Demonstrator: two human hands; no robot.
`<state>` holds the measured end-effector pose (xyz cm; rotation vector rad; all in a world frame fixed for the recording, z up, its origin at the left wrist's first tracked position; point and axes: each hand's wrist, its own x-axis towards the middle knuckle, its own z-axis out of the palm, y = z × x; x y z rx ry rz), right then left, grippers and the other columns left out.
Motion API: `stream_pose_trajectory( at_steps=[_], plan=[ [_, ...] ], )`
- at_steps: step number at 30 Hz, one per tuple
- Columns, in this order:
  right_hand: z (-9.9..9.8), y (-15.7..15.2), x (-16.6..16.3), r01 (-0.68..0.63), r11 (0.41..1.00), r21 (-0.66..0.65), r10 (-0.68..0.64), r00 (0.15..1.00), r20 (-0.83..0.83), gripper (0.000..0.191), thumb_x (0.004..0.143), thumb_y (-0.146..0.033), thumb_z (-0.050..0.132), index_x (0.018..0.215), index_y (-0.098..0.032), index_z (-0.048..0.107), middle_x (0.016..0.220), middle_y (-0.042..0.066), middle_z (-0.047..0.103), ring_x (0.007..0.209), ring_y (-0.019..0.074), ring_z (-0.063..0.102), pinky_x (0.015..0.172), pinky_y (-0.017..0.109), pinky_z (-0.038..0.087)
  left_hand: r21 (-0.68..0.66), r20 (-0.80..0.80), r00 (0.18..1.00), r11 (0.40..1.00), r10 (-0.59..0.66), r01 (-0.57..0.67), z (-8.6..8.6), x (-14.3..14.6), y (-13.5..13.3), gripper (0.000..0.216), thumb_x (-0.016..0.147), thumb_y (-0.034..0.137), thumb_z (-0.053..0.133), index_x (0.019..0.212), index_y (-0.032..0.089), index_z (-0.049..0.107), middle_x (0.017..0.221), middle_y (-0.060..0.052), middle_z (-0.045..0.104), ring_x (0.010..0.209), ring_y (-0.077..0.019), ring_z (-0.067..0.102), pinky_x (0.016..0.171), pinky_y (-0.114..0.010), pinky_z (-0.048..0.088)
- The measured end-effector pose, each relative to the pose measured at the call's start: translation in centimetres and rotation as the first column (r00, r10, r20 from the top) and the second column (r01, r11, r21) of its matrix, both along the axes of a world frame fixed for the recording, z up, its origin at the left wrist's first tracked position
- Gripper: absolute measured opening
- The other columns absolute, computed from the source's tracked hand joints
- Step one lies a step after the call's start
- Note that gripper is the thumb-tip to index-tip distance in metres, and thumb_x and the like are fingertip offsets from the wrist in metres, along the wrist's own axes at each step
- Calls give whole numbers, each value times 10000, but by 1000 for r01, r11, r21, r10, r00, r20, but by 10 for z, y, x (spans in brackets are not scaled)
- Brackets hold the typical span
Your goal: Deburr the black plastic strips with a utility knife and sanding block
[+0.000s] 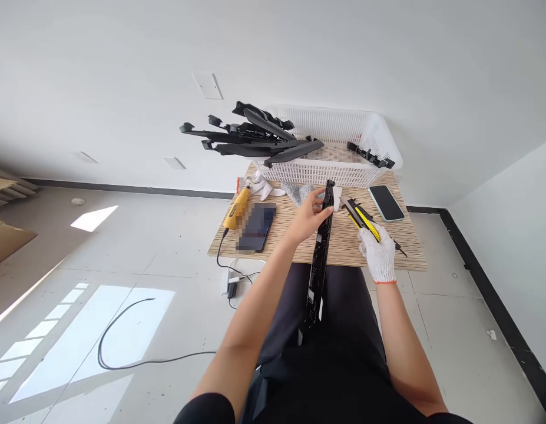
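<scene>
My bare left hand [313, 213] is closed around the upper end of a long black plastic trim strip [317, 265]. The strip runs from above the table down to my lap, its ribbed side facing up. On my right hand [379, 250] is a white knit glove with an orange cuff. Its fingers are wrapped round a yellow and black utility knife [364, 222], whose blade points up and left, a little right of the strip. A thin dark tool [400, 249] lies partly hidden beneath the gloved hand; its kind I cannot make out.
At the back of the wooden table [347, 250] stands a white plastic basket [326, 172] with several black trim pieces [259, 138] jutting out leftward. A phone [386, 203] lies right; a yellow corded tool [237, 209], dark case [257, 227], glove [261, 185] and grey cloth [297, 193] lie left.
</scene>
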<state>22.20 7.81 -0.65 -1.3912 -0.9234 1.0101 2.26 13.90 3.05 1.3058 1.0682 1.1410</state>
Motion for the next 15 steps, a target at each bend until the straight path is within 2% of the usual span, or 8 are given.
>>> stream_pose_trajectory(
  at_steps=[3,5,7,9,10,12,14,15],
  plan=[
    [0,0,0,62,998,10,-61,997,-48,414,775,-481,699,1088,-215,651,724,-27,595,482,72,440,422,221,358,71,-153,988,997,6,5,13,11,22,709,777,293,755,1423,210,474,1134,-108,652,790,-206,645,810,-374,481],
    [0,0,0,86,996,19,-84,993,-78,410,769,-478,709,1078,-217,642,719,-27,594,482,71,442,419,218,348,103,-227,974,995,18,5,15,19,29,702,774,263,751,1418,198,480,999,-79,672,725,-201,621,792,-370,465],
    [-1,0,0,95,995,18,-93,991,-97,428,764,-482,718,1089,-214,641,715,-26,596,485,72,447,416,214,344,125,-277,960,992,47,-12,13,24,31,607,799,266,725,1366,177,525,787,-31,641,666,-204,590,788,-374,452],
    [-1,0,1,85,996,13,-83,989,-119,449,754,-482,730,1100,-210,643,717,-25,602,483,68,445,414,210,340,127,-288,957,992,39,-2,8,25,28,433,828,296,696,1234,172,610,653,-3,581,652,-212,577,788,-376,447],
    [-1,0,1,73,997,9,-71,989,-131,454,750,-478,736,1105,-210,643,719,-25,605,479,65,440,413,209,338,115,-277,961,993,6,27,4,24,26,350,829,310,695,1148,176,645,647,-6,582,673,-218,586,790,-375,450],
    [-1,1,1,57,998,4,-55,987,-154,438,747,-460,742,1095,-212,643,714,-30,604,470,60,430,410,206,327,65,-225,968,990,-111,128,-4,17,17,275,794,310,727,1033,186,670,779,-39,658,788,-234,627,809,-366,464],
    [-1,1,3,68,998,3,-66,983,-172,406,750,-440,742,1074,-213,649,698,-35,596,474,61,434,413,202,321,-5,-174,959,974,-222,225,-11,8,4,301,761,292,756,1029,182,678,984,-69,705,939,-250,641,864,-362,475],
    [0,1,4,75,997,3,-73,981,-180,396,749,-429,742,1069,-213,653,694,-35,596,478,62,438,416,202,320,-33,-147,960,972,-237,234,-15,4,-3,303,770,302,750,1039,180,680,1034,-73,707,980,-251,637,883,-359,475]
  ],
)
